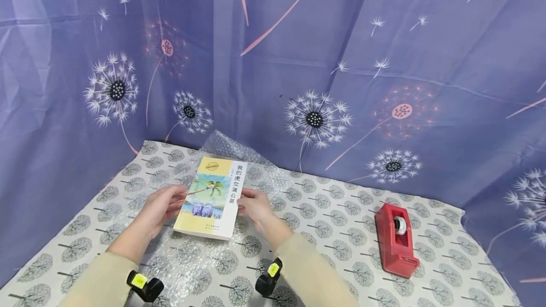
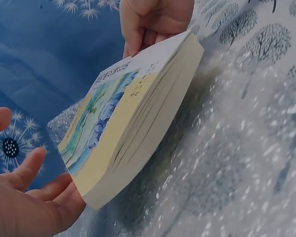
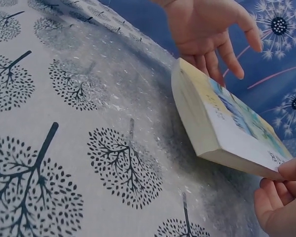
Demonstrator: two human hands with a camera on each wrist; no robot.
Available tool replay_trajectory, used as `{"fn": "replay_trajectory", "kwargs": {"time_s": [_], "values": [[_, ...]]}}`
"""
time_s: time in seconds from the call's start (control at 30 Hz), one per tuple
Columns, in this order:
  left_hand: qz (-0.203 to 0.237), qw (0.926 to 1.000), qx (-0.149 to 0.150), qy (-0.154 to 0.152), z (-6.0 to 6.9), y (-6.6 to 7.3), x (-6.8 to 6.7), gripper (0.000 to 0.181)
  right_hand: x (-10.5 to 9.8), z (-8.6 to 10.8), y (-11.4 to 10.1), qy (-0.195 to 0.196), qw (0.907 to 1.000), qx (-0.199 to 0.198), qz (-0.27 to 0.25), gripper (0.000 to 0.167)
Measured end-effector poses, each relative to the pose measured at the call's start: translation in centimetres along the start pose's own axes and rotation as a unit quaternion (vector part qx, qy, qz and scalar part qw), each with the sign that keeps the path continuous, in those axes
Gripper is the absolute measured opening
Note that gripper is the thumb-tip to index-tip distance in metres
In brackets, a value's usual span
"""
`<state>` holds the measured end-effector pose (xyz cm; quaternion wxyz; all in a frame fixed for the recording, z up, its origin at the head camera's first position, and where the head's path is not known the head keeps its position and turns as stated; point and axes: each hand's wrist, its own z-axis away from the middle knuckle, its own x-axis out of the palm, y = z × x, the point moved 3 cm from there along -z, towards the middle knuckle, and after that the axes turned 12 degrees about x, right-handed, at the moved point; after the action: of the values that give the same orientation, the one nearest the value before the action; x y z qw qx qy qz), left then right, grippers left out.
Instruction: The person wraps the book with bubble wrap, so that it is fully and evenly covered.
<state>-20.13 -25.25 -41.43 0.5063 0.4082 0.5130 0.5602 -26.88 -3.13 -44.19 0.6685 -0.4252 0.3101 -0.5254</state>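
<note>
A thick paperback book (image 1: 208, 198) with a yellow and white cover, palm tree and blue elephants is held above a sheet of bubble wrap (image 1: 181, 264). My right hand (image 1: 257, 210) pinches its right edge, thumb on the cover and fingers curled beneath, as the right wrist view shows. On the other side, my left hand (image 1: 159, 210) has its fingers spread. Its lower fingers touch the book's left edge from below, while the thumb stays off the cover in the left wrist view. The book's underside is hidden.
To the right stands a red tape dispenser (image 1: 394, 243) with a roll of tape (image 1: 400, 225) in it. A tree-print cloth (image 1: 337, 250) covers the table. Behind hangs a purple-blue dandelion curtain (image 1: 264, 84), and the bubble wrap's far corner rises against it.
</note>
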Motion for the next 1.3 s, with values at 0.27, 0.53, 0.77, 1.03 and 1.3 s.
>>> {"fn": "replay_trajectory", "kwargs": {"time_s": [0.27, 0.53, 0.77, 1.03, 1.3], "values": [[-0.031, 0.9995, 0.008, 0.001, -2.5, -1.0, -0.9, 0.07, 1.4, -1.1, -0.5, 0.032, 0.9989, -0.014, 0.031, 0.042], [-0.075, 0.997, 0.004, 0.019, -3.4, -1.2, -1.1, 0.078, 2.4, -1.9, -0.5, 0.04, 0.998, -0.031, 0.037, 0.047], [-0.116, 0.993, -0.014, 0.015, -2.7, -1.3, -1.2, 0.082, 3.3, -1.6, 0.3, 0.031, 0.9972, -0.019, 0.065, 0.055], [-0.159, 0.9872, -0.011, -0.002, -1.4, -1.9, -1.3, 0.071, 4.0, -0.9, 1.3, 0.031, 0.9932, -0.007, 0.112, 0.049], [-0.236, 0.9703, 0.047, -0.024, -2.5, -2.1, -0.9, 0.068, 3.7, -0.8, 0.4, 0.043, 0.9724, -0.055, 0.223, 0.054]]}}
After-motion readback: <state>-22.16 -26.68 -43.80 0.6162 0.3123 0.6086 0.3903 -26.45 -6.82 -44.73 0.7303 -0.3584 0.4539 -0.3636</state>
